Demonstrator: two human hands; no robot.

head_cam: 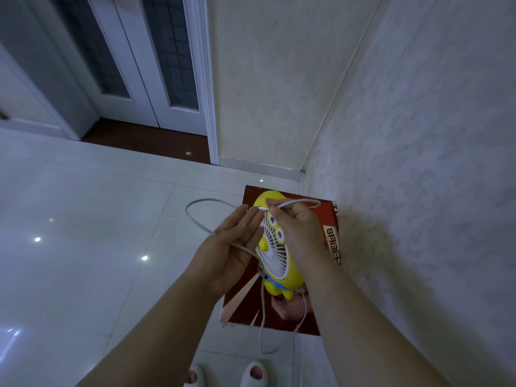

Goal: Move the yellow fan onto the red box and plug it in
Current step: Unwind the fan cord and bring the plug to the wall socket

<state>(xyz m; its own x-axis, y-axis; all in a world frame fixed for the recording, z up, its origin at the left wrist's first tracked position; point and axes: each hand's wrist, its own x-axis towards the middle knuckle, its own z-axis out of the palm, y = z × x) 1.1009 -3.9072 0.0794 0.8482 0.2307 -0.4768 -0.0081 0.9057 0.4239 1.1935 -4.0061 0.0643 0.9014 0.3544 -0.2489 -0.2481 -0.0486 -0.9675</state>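
The yellow fan (275,255), a cartoon figure with a white grille, stands on the red box (329,216) on the floor by the right wall. A white cable (195,219) loops out to the left and hangs down past the box's near edge. My left hand (231,247) holds the cable against its palm, just left of the fan. My right hand (296,227) is over the fan's upper right and pinches the cable's end near the fan's top. The plug tip is too small to make out.
A textured wall (418,163) runs along the right, meeting another wall in the corner behind the box. White glazed doors (134,65) stand at the back left beyond a brown threshold. Glossy white floor tiles (83,247) spread to the left. My slippered feet (223,375) are at the bottom edge.
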